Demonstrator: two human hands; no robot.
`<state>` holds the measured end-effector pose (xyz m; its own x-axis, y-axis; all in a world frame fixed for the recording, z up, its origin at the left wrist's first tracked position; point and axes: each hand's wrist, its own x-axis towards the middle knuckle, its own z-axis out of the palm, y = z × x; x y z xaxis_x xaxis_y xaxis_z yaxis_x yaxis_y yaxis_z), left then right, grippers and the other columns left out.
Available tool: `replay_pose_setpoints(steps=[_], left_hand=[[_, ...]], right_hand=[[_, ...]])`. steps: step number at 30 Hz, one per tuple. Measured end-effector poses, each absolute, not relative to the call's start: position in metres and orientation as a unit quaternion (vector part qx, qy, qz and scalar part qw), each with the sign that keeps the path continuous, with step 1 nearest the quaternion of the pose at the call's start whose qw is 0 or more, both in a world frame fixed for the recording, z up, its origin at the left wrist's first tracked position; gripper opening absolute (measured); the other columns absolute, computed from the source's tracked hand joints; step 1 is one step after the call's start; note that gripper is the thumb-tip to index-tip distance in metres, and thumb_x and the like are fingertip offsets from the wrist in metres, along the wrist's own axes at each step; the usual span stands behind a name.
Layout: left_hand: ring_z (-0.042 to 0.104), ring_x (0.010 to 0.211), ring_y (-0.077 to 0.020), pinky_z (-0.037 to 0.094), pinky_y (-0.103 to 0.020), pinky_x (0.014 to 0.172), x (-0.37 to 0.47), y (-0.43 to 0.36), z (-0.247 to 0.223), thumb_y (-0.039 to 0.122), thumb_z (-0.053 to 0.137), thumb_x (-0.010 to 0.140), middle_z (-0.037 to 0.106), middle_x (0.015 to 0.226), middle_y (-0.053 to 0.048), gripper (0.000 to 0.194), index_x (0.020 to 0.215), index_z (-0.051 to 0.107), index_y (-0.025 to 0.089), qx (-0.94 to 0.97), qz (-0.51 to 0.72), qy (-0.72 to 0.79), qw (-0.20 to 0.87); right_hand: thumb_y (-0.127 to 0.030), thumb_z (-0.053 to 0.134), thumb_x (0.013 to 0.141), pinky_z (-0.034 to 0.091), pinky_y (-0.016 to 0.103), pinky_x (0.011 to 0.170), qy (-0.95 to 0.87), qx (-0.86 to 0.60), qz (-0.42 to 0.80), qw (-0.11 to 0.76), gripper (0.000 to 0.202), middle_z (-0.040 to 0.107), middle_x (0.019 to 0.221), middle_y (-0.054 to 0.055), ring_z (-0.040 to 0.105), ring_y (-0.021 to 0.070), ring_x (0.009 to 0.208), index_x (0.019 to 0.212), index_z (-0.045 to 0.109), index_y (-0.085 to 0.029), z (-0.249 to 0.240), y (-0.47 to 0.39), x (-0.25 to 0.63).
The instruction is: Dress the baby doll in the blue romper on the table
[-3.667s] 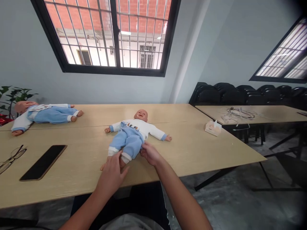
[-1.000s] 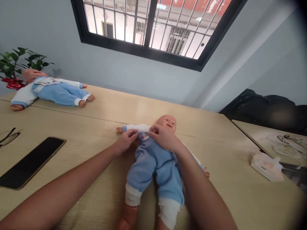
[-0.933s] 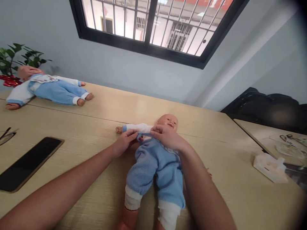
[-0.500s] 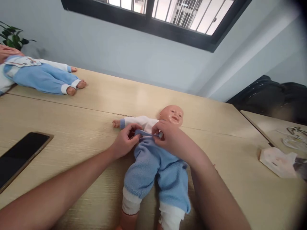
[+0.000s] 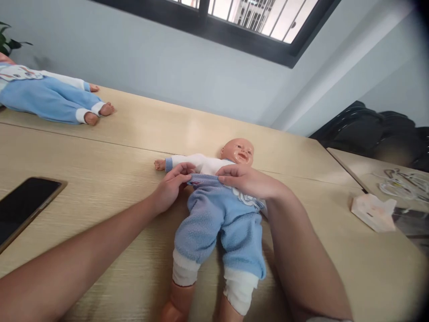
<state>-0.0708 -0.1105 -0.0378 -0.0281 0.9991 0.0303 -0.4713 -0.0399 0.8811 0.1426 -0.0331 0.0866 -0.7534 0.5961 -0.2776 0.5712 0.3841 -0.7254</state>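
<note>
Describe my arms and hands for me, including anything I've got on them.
Your left hand and right hand are bare, with no gloves, rings, watch or bracelet visible. Both forearms are uncovered. A sliver of grey cloth shows beside your right arm; I can't tell whether it's a sleeve.

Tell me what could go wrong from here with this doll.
The left hand and right hand both pinch the blue cloth edge, so an uneven pull could leave it crooked. The white frill below the right hand might snag. That hand is near the doll's head and might nudge it.
</note>
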Motion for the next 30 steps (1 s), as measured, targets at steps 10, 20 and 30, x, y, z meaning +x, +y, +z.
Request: replay_pose_setpoints(steps=[10, 20, 30], left_hand=[[0.065, 0.101, -0.0203, 0.051, -0.035, 0.092, -0.074, -0.106, -0.041, 0.019, 0.067, 0.073, 0.068, 0.108, -0.004, 0.038, 0.111, 0.063, 0.019, 0.395, 0.573, 0.359, 0.622], [0.063, 0.084, -0.0183, 0.052, -0.032, 0.079, -0.066, -0.108, -0.041, 0.023, 0.066, 0.080, 0.067, 0.091, -0.002, 0.016, 0.094, 0.062, 0.020, 0.468, 0.599, 0.534, 0.369], [0.053, 0.083, -0.0200, 0.044, -0.033, 0.079, -0.064, -0.123, -0.032, 0.012, 0.056, 0.082, 0.055, 0.085, -0.001, 0.015, 0.087, 0.047, 0.024, 0.580, 0.567, 0.564, 0.154]], right_hand=[[-0.037, 0.053, 0.095, 0.048, 0.035, 0.098, -0.771, -0.358, 0.521, 0.078, 0.031, 0.073, 0.116, 0.006, 0.065, 0.0225, 0.110, 0.108, 0.073, -0.018, 0.079, -0.024, 0.143], [-0.016, 0.056, 0.088, 0.045, 0.031, 0.077, -0.904, -0.399, 0.119, 0.095, 0.019, 0.063, 0.113, 0.008, 0.059, 0.0211, 0.094, 0.104, 0.067, -0.021, 0.089, -0.060, 0.128], [-0.019, 0.063, 0.085, 0.034, 0.028, 0.060, -0.890, -0.441, 0.060, 0.099, 0.025, 0.065, 0.103, 0.007, 0.060, 0.0219, 0.083, 0.109, 0.055, -0.022, 0.083, -0.068, 0.128]])
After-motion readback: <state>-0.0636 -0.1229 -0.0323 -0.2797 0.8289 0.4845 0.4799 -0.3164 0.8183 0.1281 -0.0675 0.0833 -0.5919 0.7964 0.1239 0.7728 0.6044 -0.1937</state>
